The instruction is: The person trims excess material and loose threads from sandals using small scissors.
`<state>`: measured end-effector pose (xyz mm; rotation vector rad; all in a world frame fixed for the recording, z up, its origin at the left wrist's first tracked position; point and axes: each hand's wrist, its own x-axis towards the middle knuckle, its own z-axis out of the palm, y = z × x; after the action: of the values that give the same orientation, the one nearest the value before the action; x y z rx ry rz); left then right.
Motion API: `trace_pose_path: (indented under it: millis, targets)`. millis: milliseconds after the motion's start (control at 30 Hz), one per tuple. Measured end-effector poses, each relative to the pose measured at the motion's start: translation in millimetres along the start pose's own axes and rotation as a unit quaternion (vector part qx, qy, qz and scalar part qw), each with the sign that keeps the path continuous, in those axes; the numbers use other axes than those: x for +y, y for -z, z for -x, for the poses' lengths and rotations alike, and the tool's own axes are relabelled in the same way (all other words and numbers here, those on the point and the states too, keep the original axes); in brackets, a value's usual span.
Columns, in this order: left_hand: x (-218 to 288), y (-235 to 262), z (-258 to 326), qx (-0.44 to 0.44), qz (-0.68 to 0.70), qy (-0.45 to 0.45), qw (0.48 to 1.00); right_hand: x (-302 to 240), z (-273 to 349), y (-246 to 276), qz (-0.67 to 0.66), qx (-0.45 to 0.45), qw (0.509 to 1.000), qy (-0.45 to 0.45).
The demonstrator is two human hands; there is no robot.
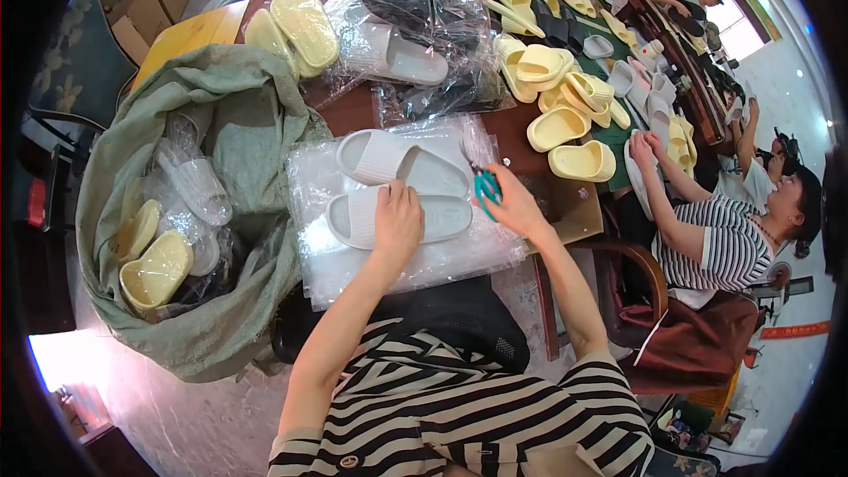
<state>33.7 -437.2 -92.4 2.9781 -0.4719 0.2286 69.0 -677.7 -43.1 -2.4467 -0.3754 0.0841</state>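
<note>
Two light grey slide slippers lie side by side on a stack of clear plastic bags (331, 278) before me. My left hand (399, 219) has its fingers curled on the nearer grey slipper (446, 219), at the inner edge of its strap; the fingertips are partly hidden. The farther grey slipper (433, 172) lies just beyond, its toe pointing left like the other's. In my right hand (512, 201) is a pair of scissors (485, 187) with teal handles. Their blades point away from me, close to the farther slipper's heel.
On the left stands a green woven sack (115, 203) holding bagged yellow and grey slippers. Bagged slippers (397, 53) lie beyond the stack. Several loose yellow slippers (558, 128) spread to the right, where a co-worker in stripes (742, 243) sits handling a slipper.
</note>
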Motion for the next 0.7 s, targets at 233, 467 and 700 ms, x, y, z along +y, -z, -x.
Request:
trace_pose_path:
  millis: [233, 467, 700]
  targets:
    - [-5.2, 1.2, 5.6, 0.17, 0.167, 0.007, 0.971, -6.5, 4.4, -8.7, 0.191, 0.003, 0.974, 0.123]
    - [-11.3, 2.8, 8.1, 0.177, 0.241, 0.02, 0.954, -19.8, -3.7, -23.2, 0.225, 0.024, 0.954, 0.196]
    - [-11.6, 2.9, 8.9, 0.169, 0.259, 0.014, 0.951, -20.2, -6.5, -39.9, 0.179, 0.063, 0.963, 0.192]
